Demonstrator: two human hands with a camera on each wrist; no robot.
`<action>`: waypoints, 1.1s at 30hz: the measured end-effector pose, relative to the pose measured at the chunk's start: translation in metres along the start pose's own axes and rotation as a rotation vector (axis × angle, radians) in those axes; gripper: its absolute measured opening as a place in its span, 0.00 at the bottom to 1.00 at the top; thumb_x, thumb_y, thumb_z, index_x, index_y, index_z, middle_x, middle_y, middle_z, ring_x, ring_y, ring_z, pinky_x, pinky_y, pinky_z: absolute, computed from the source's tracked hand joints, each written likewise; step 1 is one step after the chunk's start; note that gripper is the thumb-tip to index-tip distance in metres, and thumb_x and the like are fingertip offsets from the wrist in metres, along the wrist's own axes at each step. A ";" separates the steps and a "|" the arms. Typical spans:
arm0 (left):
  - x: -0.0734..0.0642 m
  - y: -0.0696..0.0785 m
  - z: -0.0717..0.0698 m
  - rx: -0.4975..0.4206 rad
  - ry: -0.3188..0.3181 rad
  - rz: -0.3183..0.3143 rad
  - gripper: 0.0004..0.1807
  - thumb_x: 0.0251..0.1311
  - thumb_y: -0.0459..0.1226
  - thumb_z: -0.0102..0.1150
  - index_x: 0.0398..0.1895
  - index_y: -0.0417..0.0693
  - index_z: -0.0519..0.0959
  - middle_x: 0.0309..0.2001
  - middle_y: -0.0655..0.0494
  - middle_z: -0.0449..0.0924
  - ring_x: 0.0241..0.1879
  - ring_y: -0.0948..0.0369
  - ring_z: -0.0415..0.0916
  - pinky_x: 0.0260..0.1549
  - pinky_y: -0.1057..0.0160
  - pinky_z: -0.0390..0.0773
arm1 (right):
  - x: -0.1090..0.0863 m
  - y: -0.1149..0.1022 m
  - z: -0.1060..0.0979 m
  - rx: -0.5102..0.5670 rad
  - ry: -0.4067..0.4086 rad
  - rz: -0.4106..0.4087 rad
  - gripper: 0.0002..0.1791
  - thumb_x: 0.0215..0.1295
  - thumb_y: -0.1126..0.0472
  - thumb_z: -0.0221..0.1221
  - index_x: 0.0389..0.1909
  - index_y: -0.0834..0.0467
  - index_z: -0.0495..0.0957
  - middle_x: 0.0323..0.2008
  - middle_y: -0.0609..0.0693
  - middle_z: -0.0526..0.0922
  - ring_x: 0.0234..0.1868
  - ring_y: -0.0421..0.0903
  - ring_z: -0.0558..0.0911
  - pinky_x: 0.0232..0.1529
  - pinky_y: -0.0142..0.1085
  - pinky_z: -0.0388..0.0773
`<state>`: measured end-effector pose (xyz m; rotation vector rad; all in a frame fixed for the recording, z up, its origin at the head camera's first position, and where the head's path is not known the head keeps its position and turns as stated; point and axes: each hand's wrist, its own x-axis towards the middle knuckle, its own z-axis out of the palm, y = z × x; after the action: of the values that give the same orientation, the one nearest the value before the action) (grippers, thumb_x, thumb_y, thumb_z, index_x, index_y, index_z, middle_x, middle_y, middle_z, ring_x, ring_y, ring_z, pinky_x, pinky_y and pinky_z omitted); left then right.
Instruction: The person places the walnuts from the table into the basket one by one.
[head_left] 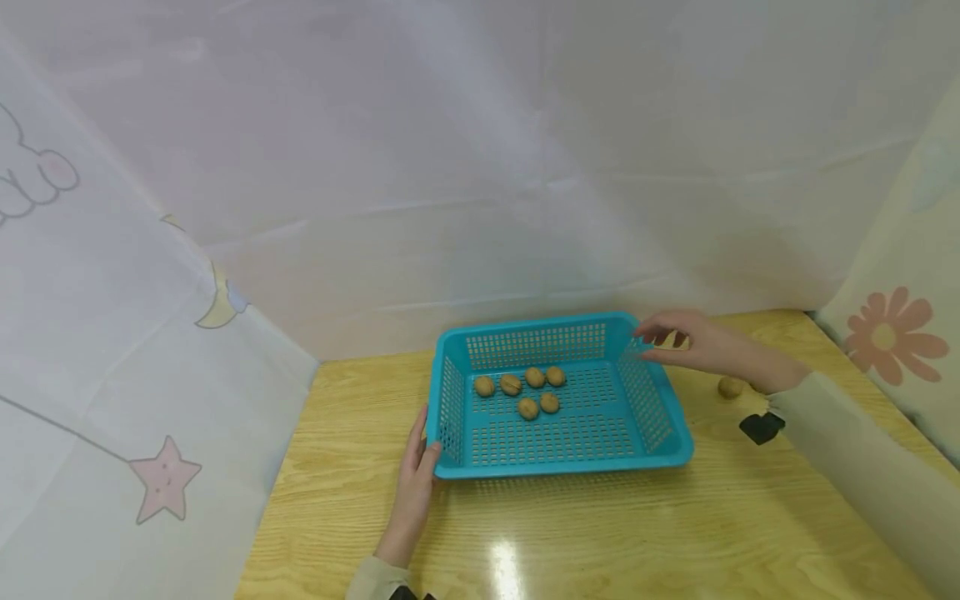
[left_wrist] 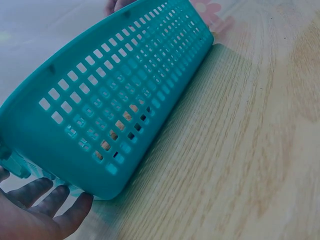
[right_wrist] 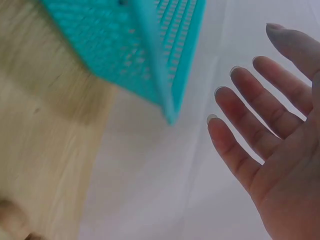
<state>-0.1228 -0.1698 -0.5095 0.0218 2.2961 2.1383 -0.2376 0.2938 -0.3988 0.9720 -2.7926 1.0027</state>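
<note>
A blue plastic basket with perforated sides stands on the wooden table. Inside it, several walnuts lie on the bottom, left of the middle. My left hand holds the basket's left end, thumb at the rim and the other fingers against the outer wall. Over the far right corner of the basket is my right hand, fingers loosely bent and apart with nothing between them. The right wrist view shows that palm bare, clear of the basket's rim. Another walnut sits on the table beside the right forearm.
The wooden table meets a pale cloth backdrop just behind the basket. More printed cloth hangs at left and right, with a pink star and a red flower. A black piece is at the right wrist.
</note>
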 end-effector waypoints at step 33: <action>0.000 0.000 -0.001 0.004 -0.001 0.033 0.33 0.82 0.41 0.42 0.86 0.62 0.50 0.77 0.35 0.60 0.72 0.38 0.64 0.61 0.46 0.76 | -0.122 0.122 -0.018 -0.198 0.078 0.325 0.19 0.72 0.56 0.66 0.59 0.60 0.82 0.54 0.61 0.84 0.39 0.25 0.78 0.33 0.34 0.80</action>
<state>-0.1226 -0.1704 -0.5092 0.0609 2.3155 2.1492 -0.2109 0.4441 -0.4804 0.4573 -2.9693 0.7459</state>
